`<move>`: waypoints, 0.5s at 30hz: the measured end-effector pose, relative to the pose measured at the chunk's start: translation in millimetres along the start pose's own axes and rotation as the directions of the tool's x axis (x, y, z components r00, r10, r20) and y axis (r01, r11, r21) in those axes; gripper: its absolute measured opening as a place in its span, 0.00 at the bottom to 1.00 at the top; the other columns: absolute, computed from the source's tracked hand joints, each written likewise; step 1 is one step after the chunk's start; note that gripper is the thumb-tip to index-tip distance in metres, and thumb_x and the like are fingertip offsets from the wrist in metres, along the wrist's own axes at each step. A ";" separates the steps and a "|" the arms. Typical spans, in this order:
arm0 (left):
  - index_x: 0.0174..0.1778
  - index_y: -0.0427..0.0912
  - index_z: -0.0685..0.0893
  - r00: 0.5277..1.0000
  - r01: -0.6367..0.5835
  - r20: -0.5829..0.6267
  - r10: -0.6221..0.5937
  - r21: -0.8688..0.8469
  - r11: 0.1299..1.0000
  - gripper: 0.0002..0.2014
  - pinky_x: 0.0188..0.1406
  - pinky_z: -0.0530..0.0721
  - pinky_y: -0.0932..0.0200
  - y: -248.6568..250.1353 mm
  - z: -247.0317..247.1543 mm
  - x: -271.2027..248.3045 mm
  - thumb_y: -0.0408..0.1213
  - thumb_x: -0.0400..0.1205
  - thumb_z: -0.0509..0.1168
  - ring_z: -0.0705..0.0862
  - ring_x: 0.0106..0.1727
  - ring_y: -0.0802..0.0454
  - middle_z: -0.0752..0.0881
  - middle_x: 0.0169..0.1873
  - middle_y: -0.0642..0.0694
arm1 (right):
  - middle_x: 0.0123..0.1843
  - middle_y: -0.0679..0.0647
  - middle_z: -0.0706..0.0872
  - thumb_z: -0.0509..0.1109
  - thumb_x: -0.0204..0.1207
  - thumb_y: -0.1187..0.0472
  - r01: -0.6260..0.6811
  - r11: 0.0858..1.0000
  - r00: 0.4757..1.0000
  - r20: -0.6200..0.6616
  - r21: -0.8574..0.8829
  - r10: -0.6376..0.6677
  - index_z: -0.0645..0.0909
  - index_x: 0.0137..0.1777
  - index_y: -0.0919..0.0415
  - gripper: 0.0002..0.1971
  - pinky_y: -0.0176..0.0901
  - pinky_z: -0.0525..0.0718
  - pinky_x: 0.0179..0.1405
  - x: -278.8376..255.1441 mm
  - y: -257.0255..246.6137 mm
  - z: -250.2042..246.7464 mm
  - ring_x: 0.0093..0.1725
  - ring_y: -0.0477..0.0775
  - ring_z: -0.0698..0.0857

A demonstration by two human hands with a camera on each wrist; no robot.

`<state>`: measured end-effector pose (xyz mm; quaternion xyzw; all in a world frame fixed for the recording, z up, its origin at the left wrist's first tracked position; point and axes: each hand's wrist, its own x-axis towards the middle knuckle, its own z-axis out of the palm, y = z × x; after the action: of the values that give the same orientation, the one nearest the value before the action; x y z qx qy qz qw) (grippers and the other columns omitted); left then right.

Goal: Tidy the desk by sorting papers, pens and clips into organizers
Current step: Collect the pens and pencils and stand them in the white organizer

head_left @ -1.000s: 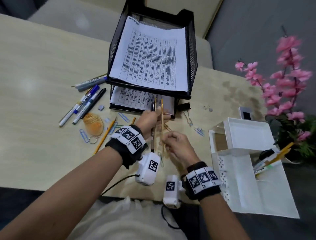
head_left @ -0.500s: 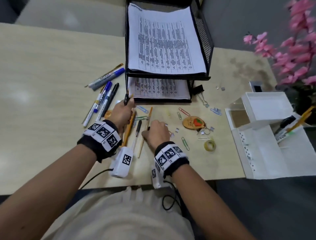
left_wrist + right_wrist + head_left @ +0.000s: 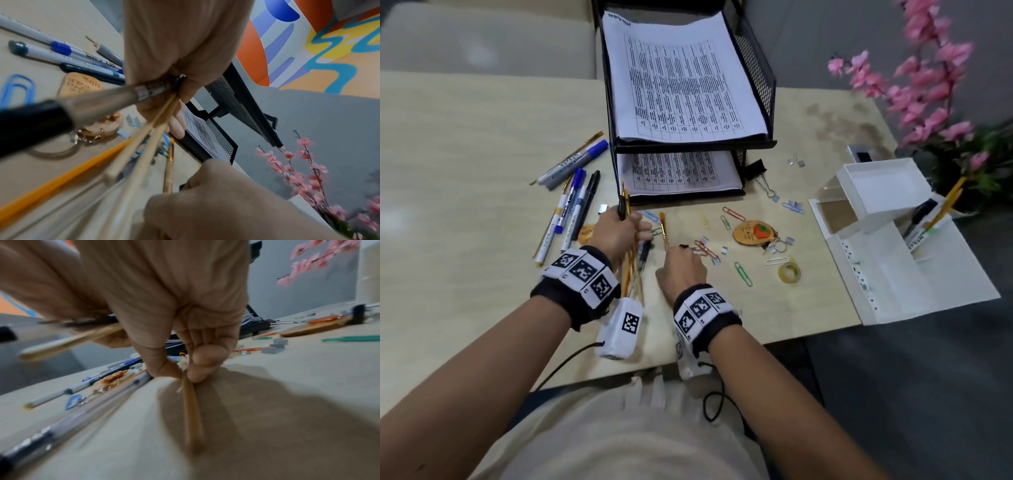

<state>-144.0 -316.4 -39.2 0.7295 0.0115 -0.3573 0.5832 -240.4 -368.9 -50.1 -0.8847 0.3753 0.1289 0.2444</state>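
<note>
My left hand (image 3: 631, 229) grips a bundle of yellow and wooden pencils with a dark pen (image 3: 631, 270), held low over the desk in front of the black mesh paper tray (image 3: 756, 72). In the left wrist view the bundle (image 3: 144, 129) fans out from the fist. My right hand (image 3: 678, 254) is down on the desk, thumb and forefinger pinching a loose wooden pencil (image 3: 190, 402) that lies flat; its far end (image 3: 663, 229) points toward the tray. Printed sheets (image 3: 681, 85) fill both tray levels.
Several markers and pens (image 3: 571, 205) lie left of my left hand. Paper clips (image 3: 732, 214), a wooden keychain (image 3: 753, 233), a tape roll (image 3: 789, 272) and a binder clip (image 3: 755, 169) are scattered to the right. A white organizer (image 3: 893, 267) holding pens stands far right, beside pink flowers (image 3: 928, 85).
A second ago both hands held pencils together in front of the tray. My right hand has since dropped to the desk and pinched a loose pencil; my left hand keeps its bundle.
</note>
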 end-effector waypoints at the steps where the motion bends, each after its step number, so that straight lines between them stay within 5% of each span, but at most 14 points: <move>1: 0.42 0.41 0.72 1.000 -0.008 0.011 0.009 -0.009 1.000 0.10 0.20 0.78 0.69 0.1 1.8 -0.9 0.33 0.87 0.51 0.82 0.24 0.57 0.81 0.33 0.44 | 0.60 0.66 0.84 0.62 0.78 0.67 -0.028 0.999 1.000 -0.008 0.021 0.028 0.79 0.58 0.70 0.11 0.50 0.82 0.51 -1.8 4.2 -3.5 0.59 0.67 0.82; 4: 0.34 0.41 0.73 0.997 -0.012 0.077 0.014 -0.025 1.000 0.15 0.25 0.79 0.61 1.9 12.8 -5.6 0.34 0.88 0.51 0.80 0.25 0.54 0.79 0.31 0.42 | 0.54 0.64 0.84 0.66 0.75 0.64 -0.087 0.988 0.996 -0.027 0.125 0.091 0.80 0.55 0.68 0.11 0.50 0.81 0.49 -7.9 23.5 -20.6 0.56 0.65 0.83; 6: 0.33 0.39 0.77 0.991 -0.045 0.128 0.043 0.018 0.999 0.16 0.28 0.84 0.63 3.2 26.0 -9.1 0.36 0.87 0.54 0.84 0.27 0.57 0.83 0.32 0.43 | 0.45 0.59 0.80 0.68 0.73 0.63 -0.096 0.969 0.991 -0.070 0.226 0.115 0.79 0.46 0.62 0.04 0.45 0.77 0.42 -15.4 40.2 -37.6 0.48 0.60 0.81; 8: 0.32 0.39 0.78 0.976 -0.089 0.201 0.085 0.013 0.996 0.16 0.28 0.85 0.68 7.7 46.5 -15.0 0.36 0.86 0.56 0.86 0.25 0.61 0.83 0.33 0.43 | 0.39 0.53 0.78 0.69 0.71 0.64 -0.076 0.924 0.984 -0.121 0.375 0.130 0.73 0.37 0.56 0.07 0.41 0.74 0.36 -23.3 59.2 -54.9 0.40 0.56 0.79; 11: 0.34 0.37 0.83 0.941 -0.186 0.296 0.164 0.047 0.981 0.15 0.36 0.82 0.59 20.5 89.5 -29.8 0.36 0.85 0.59 0.82 0.35 0.54 0.82 0.34 0.44 | 0.39 0.48 0.82 0.69 0.73 0.67 0.009 0.810 0.953 -0.250 0.586 0.170 0.79 0.46 0.55 0.06 0.41 0.80 0.41 -34.5 91.6 -82.0 0.38 0.50 0.81; 13: 0.43 0.33 0.87 0.905 -0.297 0.353 0.240 0.119 0.947 0.14 0.40 0.76 0.63 33.1 122.6 -41.2 0.37 0.84 0.60 0.78 0.42 0.55 0.83 0.41 0.46 | 0.37 0.50 0.83 0.67 0.77 0.65 0.066 0.738 0.903 -0.355 0.672 0.242 0.78 0.43 0.57 0.03 0.41 0.83 0.38 -41.1 118.1 -102.0 0.35 0.51 0.82; 15: 0.50 0.33 0.87 0.840 -0.405 0.438 0.321 0.113 0.907 0.14 0.31 0.76 0.76 47.1 160.1 -52.0 0.38 0.84 0.59 0.79 0.41 0.64 0.83 0.43 0.47 | 0.35 0.54 0.83 0.65 0.79 0.64 0.092 0.697 0.836 -0.435 0.712 0.334 0.79 0.42 0.61 0.05 0.35 0.81 0.30 -46.4 149.8 -123.1 0.31 0.49 0.81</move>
<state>-243.6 -448.2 18.0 0.6819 -0.2861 -0.3839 0.5529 -375.6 -495.9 23.1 -0.6931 0.5080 -0.2596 0.4406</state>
